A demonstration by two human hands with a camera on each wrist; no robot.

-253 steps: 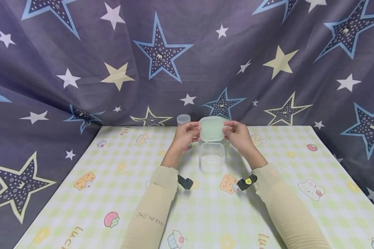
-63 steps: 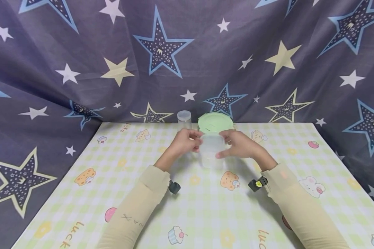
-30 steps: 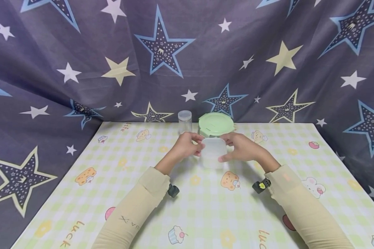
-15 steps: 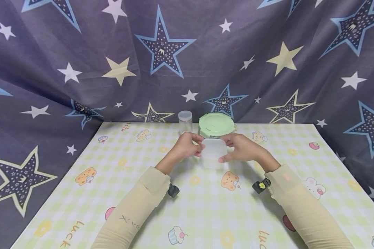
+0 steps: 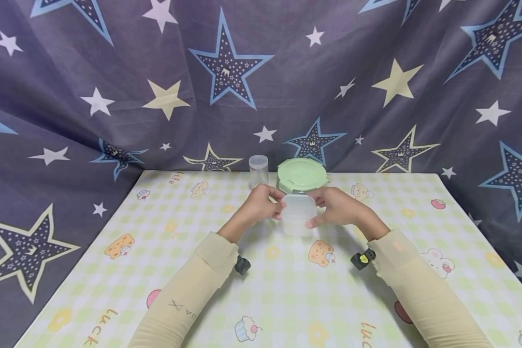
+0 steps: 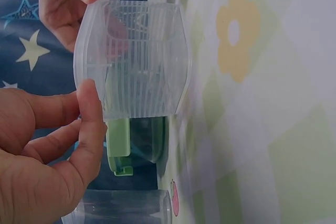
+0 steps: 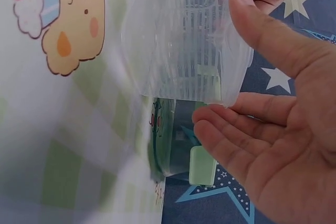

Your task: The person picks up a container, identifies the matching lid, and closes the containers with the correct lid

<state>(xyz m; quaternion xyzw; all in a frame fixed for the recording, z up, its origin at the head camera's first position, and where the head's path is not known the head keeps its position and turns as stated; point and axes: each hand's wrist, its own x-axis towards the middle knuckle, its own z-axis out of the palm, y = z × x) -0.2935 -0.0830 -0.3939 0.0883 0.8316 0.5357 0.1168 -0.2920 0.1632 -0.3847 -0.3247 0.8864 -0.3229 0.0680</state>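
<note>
A clear plastic square box [image 5: 297, 229] stands on the table, its translucent lid [image 5: 299, 205] lying over the top. My left hand [image 5: 261, 203] pinches the lid's left edge between thumb and fingers. From the other side, my right hand [image 5: 341, 208] grips the lidded box at its rim, thumb at the near corner and fingers at the far one. In the left wrist view the ribbed wall of the box [image 6: 144, 61] shows under the lid rim. Seen from the right wrist, the fingertips [image 7: 210, 121] reach the rim. The box looks to have nothing inside.
Right behind the box stands a round container with a green clip lid [image 5: 302, 174]. A clear cylindrical jar [image 5: 258, 173] stands to its left, near the table's back edge. A checked cloth [image 5: 261, 299] covers the table; a star-patterned curtain [image 5: 287, 63] hangs behind.
At first both hands held the lid up above the box; later they brought it down onto the box's top. Over the last second the hands and box have barely moved.
</note>
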